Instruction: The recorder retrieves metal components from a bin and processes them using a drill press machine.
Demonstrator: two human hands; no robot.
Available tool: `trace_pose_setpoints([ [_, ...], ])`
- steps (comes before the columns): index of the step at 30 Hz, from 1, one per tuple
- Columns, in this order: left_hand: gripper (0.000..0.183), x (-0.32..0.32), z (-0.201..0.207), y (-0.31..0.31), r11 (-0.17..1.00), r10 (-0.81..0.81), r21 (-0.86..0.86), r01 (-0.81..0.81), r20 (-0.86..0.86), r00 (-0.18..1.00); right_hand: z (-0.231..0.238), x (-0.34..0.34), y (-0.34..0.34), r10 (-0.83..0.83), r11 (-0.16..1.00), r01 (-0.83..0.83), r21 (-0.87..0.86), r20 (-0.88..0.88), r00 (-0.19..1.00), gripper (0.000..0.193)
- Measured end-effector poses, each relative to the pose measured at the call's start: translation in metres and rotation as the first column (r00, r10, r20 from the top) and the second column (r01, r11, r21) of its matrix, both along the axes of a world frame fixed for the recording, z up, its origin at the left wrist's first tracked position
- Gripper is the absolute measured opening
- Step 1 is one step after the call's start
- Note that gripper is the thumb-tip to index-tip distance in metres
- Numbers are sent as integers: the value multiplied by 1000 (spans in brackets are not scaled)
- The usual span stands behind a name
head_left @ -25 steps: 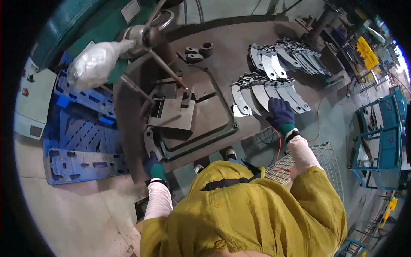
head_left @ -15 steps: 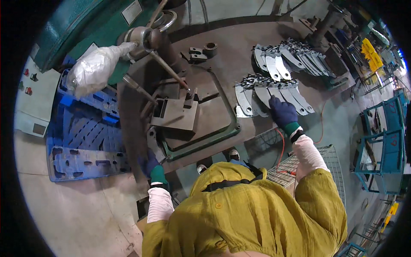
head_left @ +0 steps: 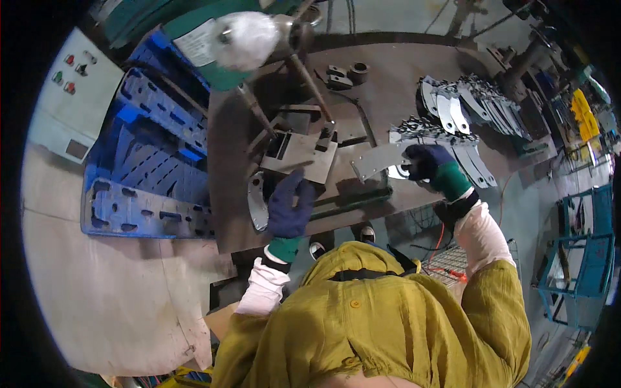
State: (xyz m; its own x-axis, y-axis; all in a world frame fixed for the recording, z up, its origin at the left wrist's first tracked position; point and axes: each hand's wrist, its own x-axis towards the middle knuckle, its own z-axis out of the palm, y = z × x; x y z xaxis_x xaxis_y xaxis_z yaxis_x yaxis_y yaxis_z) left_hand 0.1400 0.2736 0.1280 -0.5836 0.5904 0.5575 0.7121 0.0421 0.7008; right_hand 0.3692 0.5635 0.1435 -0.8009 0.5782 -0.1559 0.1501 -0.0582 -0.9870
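Note:
In dark blue gloves with green cuffs, both of my hands are over the metal work table (head_left: pixel 233 223). My right hand (head_left: pixel 429 163) is closed on one end of a flat, slightly curved metal plate (head_left: pixel 378 161) with small holes, held out toward the left. My left hand (head_left: pixel 291 204) is empty, its fingers apart, just in front of a steel fixture block (head_left: pixel 301 157). To its left, a curved metal plate (head_left: pixel 257 205) lies on the table. Behind my right hand is a row of similar curved plates (head_left: pixel 471 163) with dark toothed ends.
A second plate stack (head_left: pixel 446 108) lies farther back. Metal rods and a press head wrapped in clear plastic (head_left: pixel 249 40) stand over the fixture. Blue pallets (head_left: pixel 152 210) and a control box with buttons (head_left: pixel 74 97) are at left, a wire basket (head_left: pixel 446 262) below the right arm.
My right hand has lifted a curved metal plate from the near row and brought it left. My left hand has let go of the plate at the left and moved up and right.

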Motion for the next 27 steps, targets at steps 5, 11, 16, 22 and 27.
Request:
trace_pose_setpoints([
  [5,40,1,12,4,996,-93,10,92,156,983,-12,-16,-15,204,939,-222,262,94,974,26],
  [11,43,-8,3,-14,934,-176,-208,290,436,882,46,-52,-57,443,886,-444,132,43,896,26],
  [16,40,-21,-47,-42,861,-346,-28,508,699,626,59,-99,-70,606,728,-545,416,-17,795,34],
  [22,60,-63,-107,-68,788,-63,-601,135,140,988,161,-152,-81,331,852,-461,-250,-425,843,53],
  [27,59,-68,-86,-40,948,197,-317,-26,520,831,221,-170,-106,282,365,-742,-563,-692,664,58],
])
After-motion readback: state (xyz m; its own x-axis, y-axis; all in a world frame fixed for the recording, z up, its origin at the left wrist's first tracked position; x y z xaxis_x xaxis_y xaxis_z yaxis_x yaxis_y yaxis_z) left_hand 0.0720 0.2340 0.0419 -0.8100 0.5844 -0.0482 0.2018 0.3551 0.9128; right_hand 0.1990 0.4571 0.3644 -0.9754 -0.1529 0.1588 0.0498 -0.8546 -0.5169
